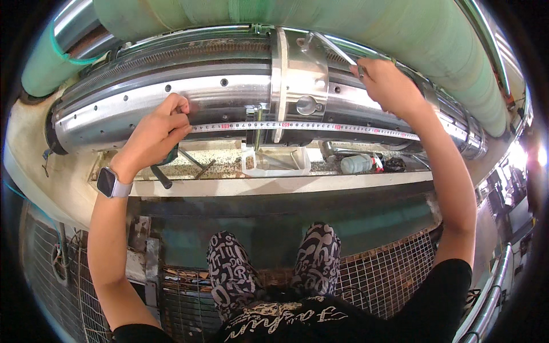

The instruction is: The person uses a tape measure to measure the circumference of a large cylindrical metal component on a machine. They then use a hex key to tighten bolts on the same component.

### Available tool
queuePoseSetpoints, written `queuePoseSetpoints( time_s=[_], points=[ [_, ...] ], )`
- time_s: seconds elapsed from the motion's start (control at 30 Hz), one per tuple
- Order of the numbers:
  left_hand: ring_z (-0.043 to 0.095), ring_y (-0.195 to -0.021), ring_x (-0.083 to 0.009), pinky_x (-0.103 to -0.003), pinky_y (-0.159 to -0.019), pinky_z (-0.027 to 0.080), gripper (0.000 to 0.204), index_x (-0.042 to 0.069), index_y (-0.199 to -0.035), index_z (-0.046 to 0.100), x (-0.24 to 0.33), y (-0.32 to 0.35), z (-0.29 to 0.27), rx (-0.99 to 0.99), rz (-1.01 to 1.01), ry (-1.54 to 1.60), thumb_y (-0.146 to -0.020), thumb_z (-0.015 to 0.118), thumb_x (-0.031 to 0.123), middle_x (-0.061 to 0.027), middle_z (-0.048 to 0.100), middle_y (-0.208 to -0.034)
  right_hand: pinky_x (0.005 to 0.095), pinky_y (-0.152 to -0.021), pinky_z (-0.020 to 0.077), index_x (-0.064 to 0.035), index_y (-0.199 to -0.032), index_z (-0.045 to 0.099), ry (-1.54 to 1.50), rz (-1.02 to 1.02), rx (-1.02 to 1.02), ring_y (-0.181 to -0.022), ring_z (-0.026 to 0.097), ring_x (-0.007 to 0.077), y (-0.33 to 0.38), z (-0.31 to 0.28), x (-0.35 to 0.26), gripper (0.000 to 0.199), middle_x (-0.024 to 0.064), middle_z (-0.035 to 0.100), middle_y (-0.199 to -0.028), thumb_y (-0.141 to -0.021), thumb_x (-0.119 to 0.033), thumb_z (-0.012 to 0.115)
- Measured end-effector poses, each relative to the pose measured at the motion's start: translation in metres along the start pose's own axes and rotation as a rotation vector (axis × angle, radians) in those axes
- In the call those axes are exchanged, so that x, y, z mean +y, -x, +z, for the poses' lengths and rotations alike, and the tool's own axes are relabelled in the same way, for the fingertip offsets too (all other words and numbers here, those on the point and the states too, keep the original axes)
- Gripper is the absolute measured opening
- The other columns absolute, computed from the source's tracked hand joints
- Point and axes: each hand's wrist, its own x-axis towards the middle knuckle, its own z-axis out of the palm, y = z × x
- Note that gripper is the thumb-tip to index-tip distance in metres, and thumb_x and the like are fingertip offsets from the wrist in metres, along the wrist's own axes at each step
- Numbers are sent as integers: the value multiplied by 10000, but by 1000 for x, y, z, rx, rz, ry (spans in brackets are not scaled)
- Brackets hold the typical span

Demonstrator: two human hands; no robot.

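A long steel cylinder [223, 91] with a row of holes lies across in front of me. Along its near side runs a white tape measure [320, 127] with black and red marks. The fingers of my left hand [160, 128] are closed at the tape's left end, pinching it against the cylinder. My right hand [392, 86] grips the end of a slim metal wrench [333, 47]. The wrench's far end meets the top of a shiny split collar [306, 80] around the cylinder. A bolt [258, 128] stands at the collar's left edge, close to the tape.
Large green rollers [343, 20] close off the far side. Below the cylinder, a ledge [274, 186] carries a white plastic tray [277, 170], a clear bottle [357, 164], metal tools and a dark-handled tool [162, 176]. Wire-mesh flooring [389, 268] lies around my legs.
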Motion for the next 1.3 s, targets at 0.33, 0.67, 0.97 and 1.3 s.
queuePoseSetpoints(
  time_s=[0.33, 0.67, 0.97, 1.3],
  points=[
    [485, -862, -239, -284, -732, 408, 162, -37, -735, 484, -1, 0, -2, -39, -18, 0, -826, 564, 70, -106, 429, -1008, 222, -316, 249, 12, -851, 555, -639, 253, -105, -310, 298, 55, 4, 10, -2, 354, -46, 339, -438, -950, -310, 446],
    [514, -805, -285, -346, -698, 423, 147, -30, -739, 496, -8, -4, 5, 53, 83, 21, -798, 582, 74, -115, 444, -954, 218, -308, 208, -17, -823, 519, -1179, 355, -63, -323, 272, 52, 19, 19, -7, 298, -44, 323, -472, -944, -280, 449],
    [456, -838, -257, -275, -744, 388, 128, -19, -735, 460, -5, -8, 8, -28, -48, -20, -787, 552, 53, -120, 402, -959, 230, -540, 463, -17, -1049, 575, -730, 230, 22, -651, 621, 135, 41, -1, 28, 410, 58, 629, -785, -936, -386, 439],
    [401, -833, -226, -274, -719, 358, 118, -17, -728, 461, -8, -7, 10, -65, -89, -35, -788, 535, 52, -116, 368, -958, 372, -866, 452, -53, -1069, 615, -693, 194, -502, -970, 571, 315, 162, 181, 65, 246, 150, 610, -1016, -832, -80, 553]
  ],
)
